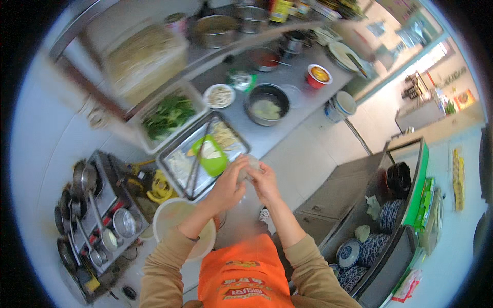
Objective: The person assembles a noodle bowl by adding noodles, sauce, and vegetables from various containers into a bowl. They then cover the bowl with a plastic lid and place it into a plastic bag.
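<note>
My left hand and my right hand meet in front of me, fingers closed round a greyish rounded thing. Blur and my fingers hide its exact kind. Just beyond my left hand lies a metal tray at the counter's edge. On it are a bright green dish with pale slices, a pair of long dark chopsticks and heaps of pale shredded food. Farther off stands a dark pot with pale pieces inside.
Leafy greens fill a bin behind the tray. A white bowl and a red tub stand on the counter. Below my left forearm is a white bucket. Ladles and pans crowd the stove; patterned bowls fill a cabinet at right.
</note>
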Demonstrator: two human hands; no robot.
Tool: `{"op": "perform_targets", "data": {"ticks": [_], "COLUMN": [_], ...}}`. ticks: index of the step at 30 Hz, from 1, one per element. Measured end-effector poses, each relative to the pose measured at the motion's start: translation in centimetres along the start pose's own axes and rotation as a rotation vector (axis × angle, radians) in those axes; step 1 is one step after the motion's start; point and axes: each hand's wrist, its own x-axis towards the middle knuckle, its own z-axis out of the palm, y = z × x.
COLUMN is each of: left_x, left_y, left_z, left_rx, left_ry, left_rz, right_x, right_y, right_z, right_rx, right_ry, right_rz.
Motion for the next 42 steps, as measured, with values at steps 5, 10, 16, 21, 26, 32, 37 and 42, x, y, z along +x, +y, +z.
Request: {"op": "perform_targets", "data": {"ticks": [5,10,16,21,26,32,37,42], "left_x": [12.2,23.3,32.6,41.0,51.6,64.2,74.0,79.5], "left_y": [3.1,6.2,7.5,4.8,1.4,-4.7,-17.8,-26.2], "left_z": [11.4,22.3,31.1,36.7,42.2,42.8,33.2,27.5], "left_rx": [-0.004,0.226,0.295,0.292,0.27,0.112,-0.045,-0.501], "left_ry": [-0.416,-0.601,-0.645,-0.476,-0.424,-0.236,0.656,0.739], "left_rz": [0.0,0.341,0.403,0.447,0.428,0.203,-0.503,-0.996], "right_x": [2.2,3.5,7.1,14.0,25.1,39.1,51.6,67.4], "right_y": [-11.0,-20.2,-28.0,-33.6,-38.5,-46.5,-52.8,-57.1], "right_z": [-15.3,-26.3,-33.6,-37.0,-41.7,-45.5,-47.6,-51.7], "right_rx": [0.077,0.086,-0.031,-0.438,-0.702,-0.413,-0.211,-0.264], "right_ry": [0.006,0.055,0.152,0.203,0.358,0.458,0.481,0.35], "right_rz": [0.039,0.011,-0.035,-0.266,-0.383,-0.243,-0.248,-0.13]}}
